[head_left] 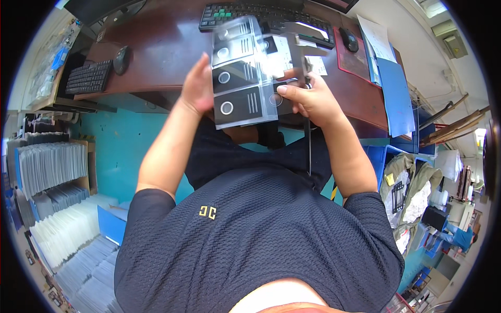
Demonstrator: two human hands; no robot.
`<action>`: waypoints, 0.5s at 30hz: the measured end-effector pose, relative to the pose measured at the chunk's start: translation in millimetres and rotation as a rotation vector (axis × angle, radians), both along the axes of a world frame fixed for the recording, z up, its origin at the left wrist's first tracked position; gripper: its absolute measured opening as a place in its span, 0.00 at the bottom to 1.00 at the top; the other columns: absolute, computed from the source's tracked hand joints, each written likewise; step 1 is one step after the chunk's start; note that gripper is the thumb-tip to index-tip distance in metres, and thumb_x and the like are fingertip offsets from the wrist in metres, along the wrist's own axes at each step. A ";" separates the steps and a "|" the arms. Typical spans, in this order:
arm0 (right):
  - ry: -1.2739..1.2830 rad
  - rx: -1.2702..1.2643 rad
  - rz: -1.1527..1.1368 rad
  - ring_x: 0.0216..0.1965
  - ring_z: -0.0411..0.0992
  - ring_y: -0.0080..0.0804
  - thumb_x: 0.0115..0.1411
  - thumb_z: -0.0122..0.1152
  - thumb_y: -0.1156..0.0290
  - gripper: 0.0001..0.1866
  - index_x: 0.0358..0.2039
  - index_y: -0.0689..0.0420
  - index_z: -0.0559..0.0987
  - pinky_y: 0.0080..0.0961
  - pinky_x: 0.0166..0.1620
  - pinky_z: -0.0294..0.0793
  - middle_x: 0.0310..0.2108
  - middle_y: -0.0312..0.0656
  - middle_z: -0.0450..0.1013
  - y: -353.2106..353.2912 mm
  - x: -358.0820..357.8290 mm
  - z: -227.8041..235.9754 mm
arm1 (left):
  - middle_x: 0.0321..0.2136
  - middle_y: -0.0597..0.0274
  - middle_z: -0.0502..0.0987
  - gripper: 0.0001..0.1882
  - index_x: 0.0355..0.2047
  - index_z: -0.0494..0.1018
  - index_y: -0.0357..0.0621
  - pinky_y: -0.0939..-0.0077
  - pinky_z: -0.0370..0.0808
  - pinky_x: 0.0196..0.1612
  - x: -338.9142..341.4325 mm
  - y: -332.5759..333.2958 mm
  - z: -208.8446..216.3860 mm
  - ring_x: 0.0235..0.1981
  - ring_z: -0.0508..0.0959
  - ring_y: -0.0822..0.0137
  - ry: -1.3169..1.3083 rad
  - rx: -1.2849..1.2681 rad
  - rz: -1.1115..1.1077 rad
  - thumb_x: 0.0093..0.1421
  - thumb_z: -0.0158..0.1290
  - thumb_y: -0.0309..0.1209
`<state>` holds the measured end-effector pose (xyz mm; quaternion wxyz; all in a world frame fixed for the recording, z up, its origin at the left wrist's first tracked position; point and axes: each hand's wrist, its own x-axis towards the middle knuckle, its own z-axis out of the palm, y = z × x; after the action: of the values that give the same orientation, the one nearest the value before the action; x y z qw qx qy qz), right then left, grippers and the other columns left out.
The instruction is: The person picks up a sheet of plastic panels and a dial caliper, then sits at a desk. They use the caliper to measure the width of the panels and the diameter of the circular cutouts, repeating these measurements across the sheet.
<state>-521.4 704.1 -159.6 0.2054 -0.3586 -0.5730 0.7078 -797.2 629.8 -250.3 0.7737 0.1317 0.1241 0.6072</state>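
A clear plastic sheet with black panels (237, 78), each bearing a pale ring and thin bars, is held up over the front edge of the desk. My left hand (198, 86) grips its left edge, fingers partly hidden behind it. At the sheet's right side, my right hand (315, 99) is closed around a caliper (300, 57). The caliper's jaws point right above the hand, and its thin beam hangs down toward my lap. My right thumb lies near the sheet's right edge; whether it touches I cannot tell. Glare and blur hide the sheet's upper part.
The brown desk (156, 47) bears a black keyboard (224, 21) behind the sheet, a second keyboard (88, 77) and mouse (122, 60) at left, and another mouse (348, 39) on a red mat at right. A blue folder (396, 96) overhangs the right edge. Racked sheets (52, 167) stand at left.
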 end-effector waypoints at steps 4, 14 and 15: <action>-0.119 -0.122 0.002 0.17 0.67 0.15 0.57 0.69 0.70 0.23 0.49 0.61 0.70 0.10 0.15 0.57 0.30 0.42 0.79 8.0 4.5 -34.1 | 0.55 0.46 0.74 0.29 0.61 0.63 0.36 0.54 0.72 0.59 21.2 -25.3 -26.6 0.56 0.76 0.52 -0.075 -0.059 -0.066 0.63 0.54 0.35; -0.389 0.153 0.150 0.25 0.67 0.17 0.52 0.75 0.60 0.35 0.55 0.64 0.71 0.18 0.26 0.68 0.32 0.37 0.75 11.9 33.1 2.9 | 0.47 0.49 0.78 0.27 0.57 0.66 0.33 0.67 0.81 0.49 3.3 -29.5 36.2 0.45 0.82 0.61 0.459 0.031 0.112 0.55 0.55 0.21; -0.423 0.289 0.180 0.28 0.69 0.20 0.52 0.75 0.60 0.32 0.51 0.65 0.74 0.20 0.32 0.72 0.35 0.38 0.75 18.4 41.9 6.7 | 0.47 0.49 0.78 0.26 0.56 0.66 0.34 0.67 0.81 0.48 -6.3 -27.8 49.1 0.44 0.82 0.61 0.502 0.064 0.121 0.55 0.55 0.21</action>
<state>-479.5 722.5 -152.9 0.0663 -0.4131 -0.7278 0.5433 -803.5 601.9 -201.2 0.6764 0.2947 0.3007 0.6043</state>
